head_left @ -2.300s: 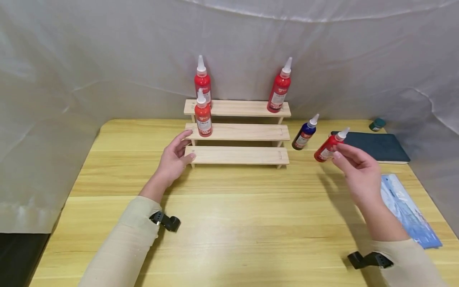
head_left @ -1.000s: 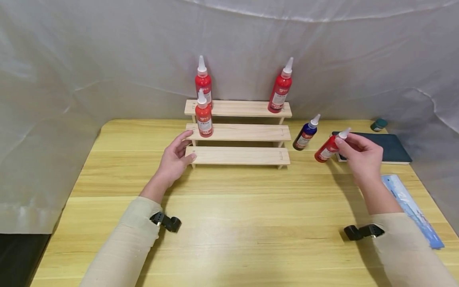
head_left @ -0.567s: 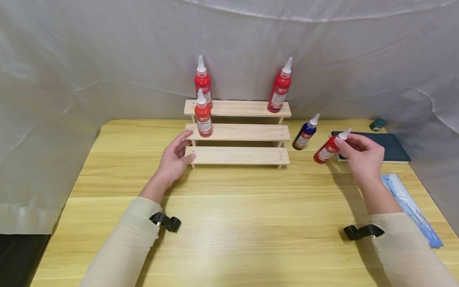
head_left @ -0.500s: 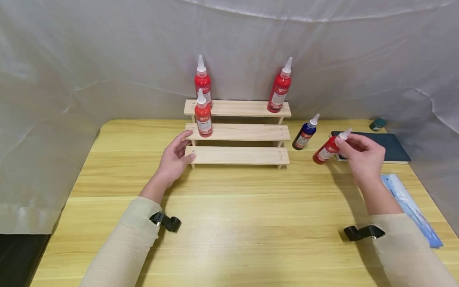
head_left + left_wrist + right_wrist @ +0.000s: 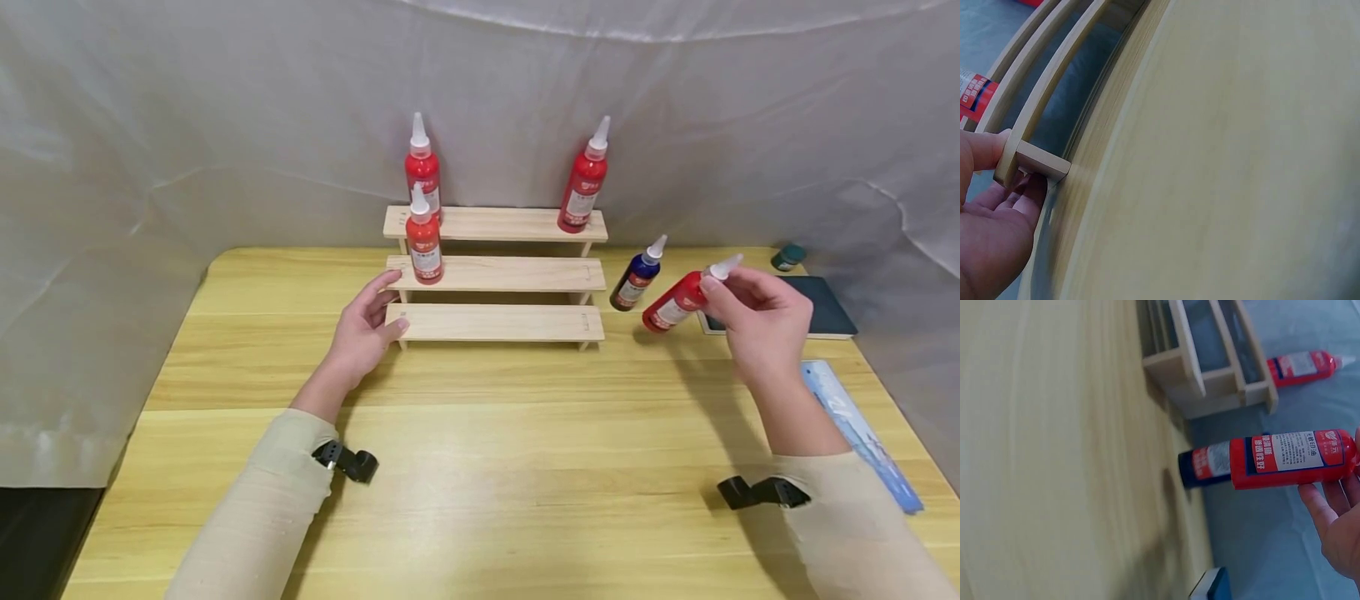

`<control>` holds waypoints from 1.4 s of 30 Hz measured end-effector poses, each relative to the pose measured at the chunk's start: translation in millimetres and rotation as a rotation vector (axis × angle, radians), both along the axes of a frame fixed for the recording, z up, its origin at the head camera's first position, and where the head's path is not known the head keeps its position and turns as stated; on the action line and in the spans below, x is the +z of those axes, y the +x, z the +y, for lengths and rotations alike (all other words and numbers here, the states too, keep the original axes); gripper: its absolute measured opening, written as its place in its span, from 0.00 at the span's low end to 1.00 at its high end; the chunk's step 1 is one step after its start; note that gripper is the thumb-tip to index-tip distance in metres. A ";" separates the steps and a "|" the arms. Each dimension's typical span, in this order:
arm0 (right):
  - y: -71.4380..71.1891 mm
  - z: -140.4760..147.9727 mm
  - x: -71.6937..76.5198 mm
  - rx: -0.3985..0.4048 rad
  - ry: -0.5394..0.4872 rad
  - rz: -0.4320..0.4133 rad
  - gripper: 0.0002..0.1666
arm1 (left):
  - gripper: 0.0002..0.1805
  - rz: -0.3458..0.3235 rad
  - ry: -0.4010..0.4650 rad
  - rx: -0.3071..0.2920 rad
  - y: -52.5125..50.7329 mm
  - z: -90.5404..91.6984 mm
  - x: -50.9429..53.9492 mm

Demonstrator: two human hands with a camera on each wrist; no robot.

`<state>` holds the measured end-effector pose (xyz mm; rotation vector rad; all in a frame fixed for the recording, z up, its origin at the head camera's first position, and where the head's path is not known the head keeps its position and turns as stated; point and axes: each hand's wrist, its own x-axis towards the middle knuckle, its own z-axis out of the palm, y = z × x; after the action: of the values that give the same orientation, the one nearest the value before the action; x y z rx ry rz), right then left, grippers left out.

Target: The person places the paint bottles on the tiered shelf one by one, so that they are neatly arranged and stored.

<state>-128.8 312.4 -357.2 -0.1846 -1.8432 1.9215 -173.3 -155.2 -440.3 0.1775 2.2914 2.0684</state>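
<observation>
My right hand (image 5: 772, 325) pinches a red bottle (image 5: 677, 302) near its white nozzle; the bottle tilts, its base off the table. Just left of it stands a blue bottle (image 5: 635, 280). In the right wrist view the held bottle (image 5: 1294, 459) partly covers the blue one (image 5: 1207, 465). My left hand (image 5: 362, 335) grips the left end of a three-step wooden rack (image 5: 495, 323); in the left wrist view, thumb and fingers hold the rack's end (image 5: 1041, 159). Red bottles stand at the top step's left (image 5: 423, 173) and right (image 5: 582, 192), another on the middle step's left (image 5: 425, 250).
A dark green book (image 5: 821, 307) lies at the right, with a small green jar (image 5: 788, 257) behind it. A blue and white flat item (image 5: 862, 433) lies partly behind the right forearm. A grey cloth (image 5: 510, 100) hangs behind the table (image 5: 487, 500).
The right hand has closed its pinch on the red bottle, then lifted and tilted it further, with its base moving left. The left hand still grips the rack.
</observation>
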 end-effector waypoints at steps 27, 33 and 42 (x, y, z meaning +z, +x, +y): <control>-37.0 -70.1 43.2 0.136 0.092 0.092 0.20 | 0.39 0.013 0.007 -0.006 3.6 -2.0 -0.2; -51.6 -84.1 42.6 0.165 0.149 0.081 0.18 | 0.38 0.006 0.017 -0.005 3.0 -2.4 -0.9; -67.9 -99.1 38.6 0.187 0.224 -0.009 0.18 | 0.38 0.007 0.019 -0.008 3.4 -2.1 -0.6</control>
<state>-196.7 213.4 -318.6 0.0540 -2.1284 1.8146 -169.9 -157.3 -441.0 0.1952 2.2714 2.0901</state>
